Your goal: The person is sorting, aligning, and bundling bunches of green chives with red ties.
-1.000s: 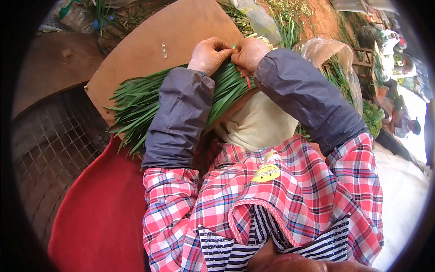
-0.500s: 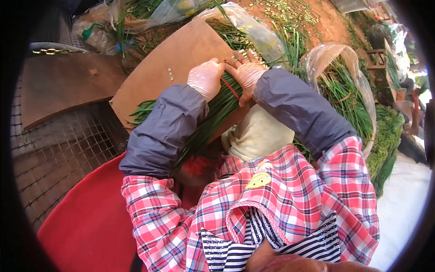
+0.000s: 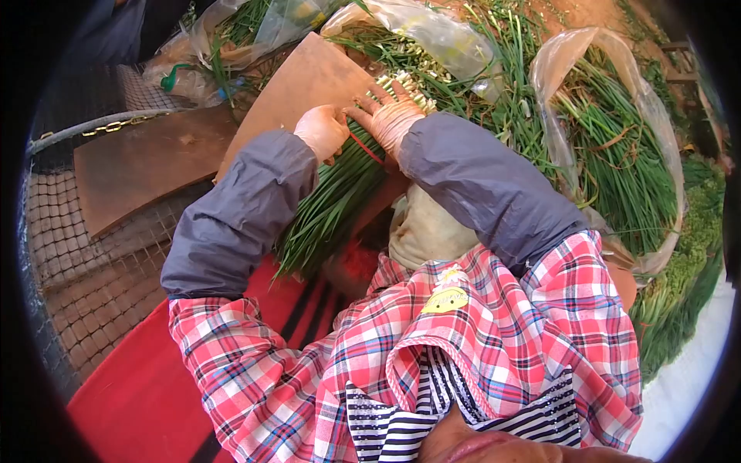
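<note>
A bundle of long green leafy stalks (image 3: 340, 185) with white cut ends lies across a brown board (image 3: 309, 81) in front of me. A thin red band (image 3: 366, 147) runs across the stalks. My left hand (image 3: 323, 133), in a thin pale glove, is closed at the upper end of the band and seems to pinch it; its fingertips are partly hidden. Beside it, my right hand (image 3: 392, 119), also gloved, lies on the bundle near the white ends (image 3: 413, 91), fingers stretched out and apart. The fingertips of both hands nearly meet.
A clear plastic bag of green stalks (image 3: 625, 154) stands at the right, and another plastic bag (image 3: 440, 38) lies behind the board. At the left are a second brown board (image 3: 150, 162), wire mesh (image 3: 62, 224) and a chain (image 3: 116, 125). Red cloth (image 3: 154, 370) spreads at lower left.
My view has shifted, with the bag on the right showing more fully. My left hand has turned and drawn slightly away from the right hand. The right hand's fingers stay spread on the bundle.
</note>
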### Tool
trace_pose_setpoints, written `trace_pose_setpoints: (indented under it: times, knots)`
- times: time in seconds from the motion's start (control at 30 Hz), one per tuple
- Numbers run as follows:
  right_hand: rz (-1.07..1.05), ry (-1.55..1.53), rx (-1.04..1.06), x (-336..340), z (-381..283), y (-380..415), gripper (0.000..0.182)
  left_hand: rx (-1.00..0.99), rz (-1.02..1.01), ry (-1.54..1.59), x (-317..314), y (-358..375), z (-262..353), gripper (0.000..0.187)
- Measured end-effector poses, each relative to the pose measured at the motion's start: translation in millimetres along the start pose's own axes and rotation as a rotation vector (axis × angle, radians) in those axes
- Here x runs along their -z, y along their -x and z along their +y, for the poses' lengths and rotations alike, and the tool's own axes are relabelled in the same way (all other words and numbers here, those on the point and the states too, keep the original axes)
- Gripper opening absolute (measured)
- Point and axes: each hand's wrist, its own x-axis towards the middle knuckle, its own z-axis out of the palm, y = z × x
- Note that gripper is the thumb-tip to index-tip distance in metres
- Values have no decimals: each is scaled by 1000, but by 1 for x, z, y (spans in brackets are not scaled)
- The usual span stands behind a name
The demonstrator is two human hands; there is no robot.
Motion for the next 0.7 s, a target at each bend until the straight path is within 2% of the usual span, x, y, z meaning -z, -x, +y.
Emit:
trace_pose_setpoints:
  times: [0.03,0.07,0.13,0.2,0.3,0.47,0.53,0.6,0.7]
  knots:
    - [7,5,-2,-1,-1,-2,88,-14,-16,45,1,0,-5,9]
    - [53,-25,-17,-7,-3,-6,59,-29,-31,92,1,-1,-11,9]
    - [85,-23,-28,-12,-7,-9,48,-38,-44,178,-3,-2,-13,9]
    - [106,-31,-32,-13,-12,-12,44,-13,-39,246,-1,1,-14,7]
    - [130,-17,-32,-12,-16,-13,43,45,-70,534,0,1,-21,4]
    - [160,37,-9,-11,-18,-12,45,84,-83,543,2,7,-28,4]
    - [167,26,1,-13,-19,-12,67,65,-115,522,-2,18,-24,5]
    - [171,-20,0,-14,-20,-13,113,14,-169,503,-12,41,-13,6]
    - [191,-15,0,-10,-21,-8,59,5,-209,516,-18,52,-28,8]
